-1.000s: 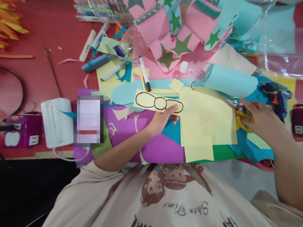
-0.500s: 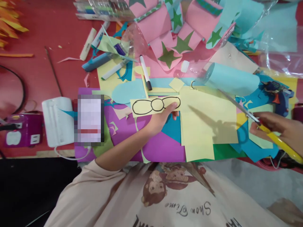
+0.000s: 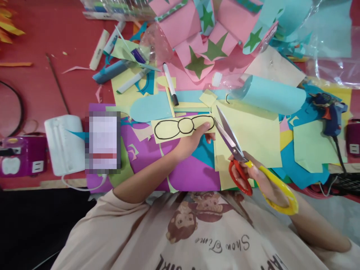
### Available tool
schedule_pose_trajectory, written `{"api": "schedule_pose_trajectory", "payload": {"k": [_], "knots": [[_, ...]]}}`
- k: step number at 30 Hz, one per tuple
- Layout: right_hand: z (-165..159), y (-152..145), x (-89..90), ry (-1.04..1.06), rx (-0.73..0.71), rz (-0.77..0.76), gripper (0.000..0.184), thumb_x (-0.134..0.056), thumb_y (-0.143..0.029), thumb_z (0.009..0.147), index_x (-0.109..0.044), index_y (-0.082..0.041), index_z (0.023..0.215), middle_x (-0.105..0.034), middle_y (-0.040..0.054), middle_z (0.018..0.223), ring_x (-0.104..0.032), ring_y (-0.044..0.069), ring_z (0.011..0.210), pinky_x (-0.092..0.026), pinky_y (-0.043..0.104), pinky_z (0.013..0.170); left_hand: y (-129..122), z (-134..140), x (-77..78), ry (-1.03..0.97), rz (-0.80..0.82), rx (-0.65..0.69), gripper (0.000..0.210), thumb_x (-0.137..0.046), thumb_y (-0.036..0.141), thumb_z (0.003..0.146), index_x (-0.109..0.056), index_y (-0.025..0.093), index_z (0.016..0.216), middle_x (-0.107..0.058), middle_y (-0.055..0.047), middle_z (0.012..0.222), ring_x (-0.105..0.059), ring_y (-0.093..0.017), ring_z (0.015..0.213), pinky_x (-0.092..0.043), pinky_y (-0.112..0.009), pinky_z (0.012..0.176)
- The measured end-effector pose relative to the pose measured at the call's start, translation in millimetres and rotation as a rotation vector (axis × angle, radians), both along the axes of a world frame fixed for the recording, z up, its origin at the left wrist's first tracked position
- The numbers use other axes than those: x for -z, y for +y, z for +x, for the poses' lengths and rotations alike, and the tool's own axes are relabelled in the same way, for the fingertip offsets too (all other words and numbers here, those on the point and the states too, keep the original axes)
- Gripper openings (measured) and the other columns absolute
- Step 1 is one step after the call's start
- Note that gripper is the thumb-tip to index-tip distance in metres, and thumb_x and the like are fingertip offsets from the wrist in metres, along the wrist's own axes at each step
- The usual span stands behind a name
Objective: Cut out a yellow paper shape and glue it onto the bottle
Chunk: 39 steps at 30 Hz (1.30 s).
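Note:
Between the thumb and fingers of my left hand (image 3: 194, 141) is the right end of a pale yellow paper strip (image 3: 165, 129). A bow-like outline of two long loops and a middle circle is drawn on it in black. My right hand (image 3: 253, 174) grips scissors (image 3: 237, 152) by their red and yellow handles. The scissor blades are spread apart, their tips close to the strip's right end; I cannot tell whether they touch it. Beneath the scissors lie larger pale yellow sheets (image 3: 253, 131), and purple paper (image 3: 194, 172) lies under my left forearm.
A capped marker (image 3: 170, 83) lies just beyond the strip. Farther back are pink paper pieces with green stars (image 3: 180, 26) and a plastic bottle wrapped in light blue paper (image 3: 275, 92). A blue glue gun (image 3: 333, 116) is at right; a phone (image 3: 104, 142) lies at left.
My right hand has brought the scissors in from the right to the strip's right end, and their blades have opened. My left hand keeps hold of the strip, nearly still.

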State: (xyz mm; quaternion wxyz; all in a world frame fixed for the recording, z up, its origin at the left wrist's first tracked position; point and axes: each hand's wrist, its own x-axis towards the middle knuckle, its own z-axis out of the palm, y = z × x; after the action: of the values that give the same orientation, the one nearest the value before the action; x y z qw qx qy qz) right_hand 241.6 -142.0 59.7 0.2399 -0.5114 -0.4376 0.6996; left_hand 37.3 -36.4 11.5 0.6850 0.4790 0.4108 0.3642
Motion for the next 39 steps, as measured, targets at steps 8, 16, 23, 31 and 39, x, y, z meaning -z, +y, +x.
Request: {"api": "schedule_pose_trajectory", "payload": {"k": [8,16,23,31,39], "knots": [[-28.3,10.6,-10.4,0.131,0.065,-0.005,0.047,-0.04,-0.064,0.09,-0.045,-0.021,0.108,-0.044,-0.0052,0.065,-0.037,0.007,0.043,-0.033,0.023,0.039,-1.6,1.0,0.4,-0.002,0.028,0.017,0.053,-0.038,0.054,0.09,-0.057,0.018,0.057,-0.063,-0.003,0.062,-0.057,-0.012,0.059,-0.049,-0.025,0.067],[-33.4,7.1,-4.3,0.111,0.09,-0.002,0.05,-0.038,-0.065,0.09,-0.046,-0.021,0.114,-0.042,-0.0059,0.062,-0.035,0.007,0.043,-0.029,0.023,0.039,-1.0,1.3,-1.8,0.073,0.006,0.043,0.057,-0.033,0.061,0.087,-0.052,0.019,0.054,-0.062,-0.004,0.062,-0.056,-0.014,0.059,-0.049,-0.027,0.067],[-30.0,3.6,1.0,0.137,0.062,0.027,0.044,-0.036,-0.059,0.094,-0.046,-0.023,0.116,-0.041,-0.0053,0.066,-0.036,0.006,0.044,-0.032,0.021,0.039,-2.8,1.8,-3.1,0.121,0.024,0.054,0.057,-0.032,0.06,0.087,-0.052,0.019,0.054,-0.06,-0.003,0.06,-0.056,-0.013,0.061,-0.048,-0.027,0.07],[-32.8,6.6,-2.9,0.118,0.067,0.002,0.045,-0.037,-0.061,0.092,-0.045,-0.023,0.114,-0.04,-0.0054,0.065,-0.035,0.007,0.045,-0.032,0.021,0.04,-1.6,4.2,-6.4,0.116,0.017,0.072,0.058,-0.033,0.066,0.083,-0.049,0.021,0.051,-0.059,-0.004,0.058,-0.055,-0.015,0.058,-0.049,-0.029,0.066],[-34.1,4.8,0.8,0.14,0.103,0.012,0.043,-0.039,-0.061,0.092,-0.046,-0.024,0.113,-0.041,-0.0049,0.066,-0.034,0.007,0.043,-0.031,0.021,0.037,-1.7,4.9,-6.2,0.075,-0.01,0.079,0.059,-0.035,0.067,0.083,-0.05,0.02,0.051,-0.058,-0.005,0.058,-0.054,-0.014,0.058,-0.048,-0.029,0.065]]}}
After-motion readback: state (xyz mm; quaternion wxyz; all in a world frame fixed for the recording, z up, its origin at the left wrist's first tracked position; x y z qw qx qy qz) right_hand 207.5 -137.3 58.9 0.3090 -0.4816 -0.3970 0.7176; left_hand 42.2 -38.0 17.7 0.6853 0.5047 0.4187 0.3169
